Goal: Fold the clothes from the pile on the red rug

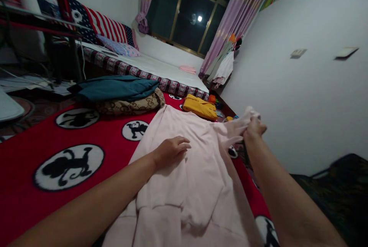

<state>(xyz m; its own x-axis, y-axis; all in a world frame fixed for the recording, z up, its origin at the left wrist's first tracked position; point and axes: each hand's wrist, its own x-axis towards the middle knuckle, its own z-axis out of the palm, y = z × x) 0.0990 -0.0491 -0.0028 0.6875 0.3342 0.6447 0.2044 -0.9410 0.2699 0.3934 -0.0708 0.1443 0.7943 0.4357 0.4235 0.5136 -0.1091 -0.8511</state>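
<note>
A pale pink garment lies spread on a red blanket with black cartoon figures in white circles. My left hand rests flat on the middle of the garment, fingers stretched out. My right hand is closed on a bunched part of the garment at its right edge and holds it lifted off the blanket.
A teal pillow lies on a patterned cushion at the back left. A folded yellow garment sits beyond the pink one. Behind is a mattress, a window with purple curtains, and a white wall on the right.
</note>
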